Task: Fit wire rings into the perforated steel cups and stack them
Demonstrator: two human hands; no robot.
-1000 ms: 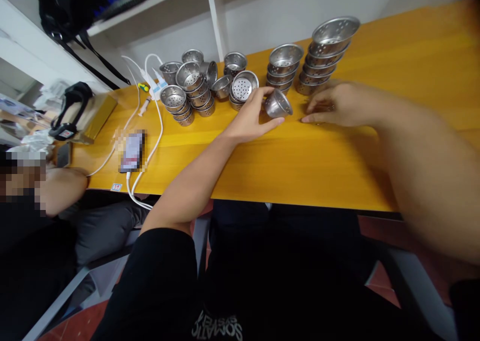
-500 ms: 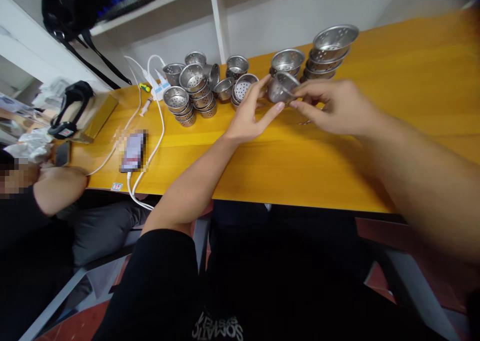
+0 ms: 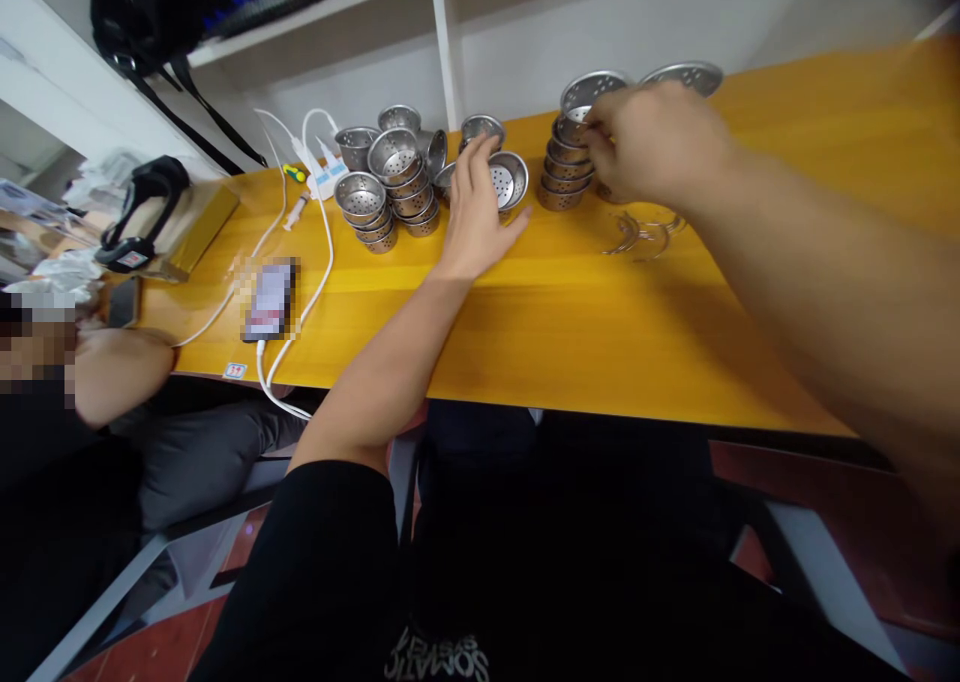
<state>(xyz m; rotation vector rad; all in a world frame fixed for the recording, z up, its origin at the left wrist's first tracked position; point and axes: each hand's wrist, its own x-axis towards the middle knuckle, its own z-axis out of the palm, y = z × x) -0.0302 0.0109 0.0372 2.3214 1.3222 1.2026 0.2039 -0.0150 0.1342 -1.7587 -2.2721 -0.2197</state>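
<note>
Right hand (image 3: 651, 142) pinching rim of top metal cup (image 3: 587, 93), cup upright, mouth up, on stack (image 3: 564, 167) at table (image 3: 570, 302) rear, left hand (image 3: 474, 217) open, flat beside tilted strainer (image 3: 507, 178)

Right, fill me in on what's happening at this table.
A person sits at a yellow table covered with small perforated metal cups. The right hand touches the top cup of a stack, fingers at its rim. The left hand lies open on the table, against a tilted cup. More stacked cups stand to the left, wire rings lie to the right. Another person's arm rests at the far left.
</note>
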